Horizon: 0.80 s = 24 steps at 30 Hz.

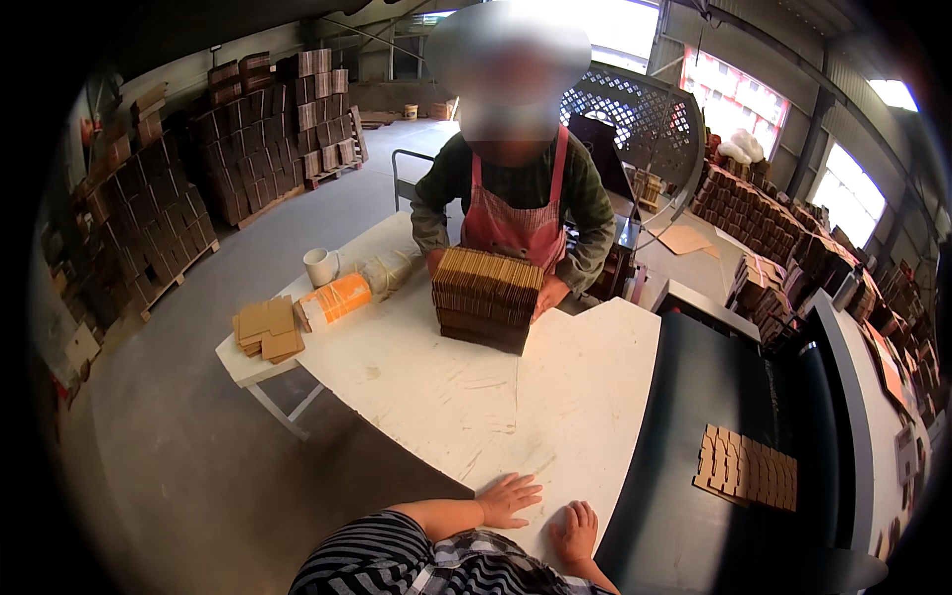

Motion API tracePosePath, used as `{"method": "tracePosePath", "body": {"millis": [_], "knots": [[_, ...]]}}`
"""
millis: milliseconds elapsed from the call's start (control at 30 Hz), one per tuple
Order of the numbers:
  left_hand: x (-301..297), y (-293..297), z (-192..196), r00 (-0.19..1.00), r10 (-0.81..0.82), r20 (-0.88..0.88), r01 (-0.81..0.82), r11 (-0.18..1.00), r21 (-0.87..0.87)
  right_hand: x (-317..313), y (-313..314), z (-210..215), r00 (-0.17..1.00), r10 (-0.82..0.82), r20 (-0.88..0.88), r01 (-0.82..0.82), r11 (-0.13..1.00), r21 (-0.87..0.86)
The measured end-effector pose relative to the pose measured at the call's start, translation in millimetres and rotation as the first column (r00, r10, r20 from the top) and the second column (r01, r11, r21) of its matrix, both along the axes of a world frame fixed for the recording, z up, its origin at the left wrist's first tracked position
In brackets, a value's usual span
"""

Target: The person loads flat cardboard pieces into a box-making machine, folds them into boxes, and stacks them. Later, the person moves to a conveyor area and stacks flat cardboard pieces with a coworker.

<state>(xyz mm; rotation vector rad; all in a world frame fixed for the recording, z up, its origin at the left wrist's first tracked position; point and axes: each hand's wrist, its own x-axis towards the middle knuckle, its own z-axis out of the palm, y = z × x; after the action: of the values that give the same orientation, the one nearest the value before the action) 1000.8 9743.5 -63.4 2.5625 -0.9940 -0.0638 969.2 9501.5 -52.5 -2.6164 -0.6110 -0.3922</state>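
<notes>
My left hand (pixel 508 500) lies flat on the white table (pixel 436 397) near its front edge, fingers spread and nothing in it. Just to the right, my right hand (pixel 574 534) rests on the tabletop, empty, its fingers laid down and slightly curved. Across the table a co-worker in a red apron (pixel 511 203) has both hands at the sides of a thick block of stacked brown cardboard pieces (pixel 484 297). That block stands on the far part of the table, well apart from my hands.
On the table's left are flat cardboard pieces (pixel 268 327), an orange-and-white roll (pixel 337 299) and a white mug (pixel 320 266). A dark conveyor belt (pixel 684 397) runs along the right, carrying slotted cardboard strips (pixel 746 466). Cardboard stacks (pixel 248 149) on pallets stand behind.
</notes>
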Motion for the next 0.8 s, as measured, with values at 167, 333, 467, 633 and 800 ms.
{"method": "tracePosePath", "body": {"millis": [167,333,467,633,800], "knots": [[3.7,0.8,1.8,1.0,-0.012,-0.009,0.012,1.0,0.002,3.9,0.6,-0.8,1.0,0.005,0.021,-0.005,1.0,0.0],[3.5,-0.1,0.6,0.999,-0.003,0.047,0.006,0.997,-0.075,2.7,2.7,5.4,1.0,-0.011,0.006,0.011,1.0,-0.023],[1.5,-2.2,-0.6,1.0,0.002,0.024,0.001,0.996,-0.09,2.3,2.3,4.0,1.0,-0.026,-0.006,0.026,0.999,-0.031],[1.4,0.0,4.3,1.0,-0.002,-0.004,0.001,0.992,-0.127,1.2,3.3,3.9,0.998,-0.043,-0.051,0.041,0.998,-0.039],[2.6,2.4,3.1,1.0,-0.002,0.006,0.003,0.989,-0.147,2.5,7.5,8.0,0.996,-0.053,-0.068,0.051,0.998,-0.033]]}}
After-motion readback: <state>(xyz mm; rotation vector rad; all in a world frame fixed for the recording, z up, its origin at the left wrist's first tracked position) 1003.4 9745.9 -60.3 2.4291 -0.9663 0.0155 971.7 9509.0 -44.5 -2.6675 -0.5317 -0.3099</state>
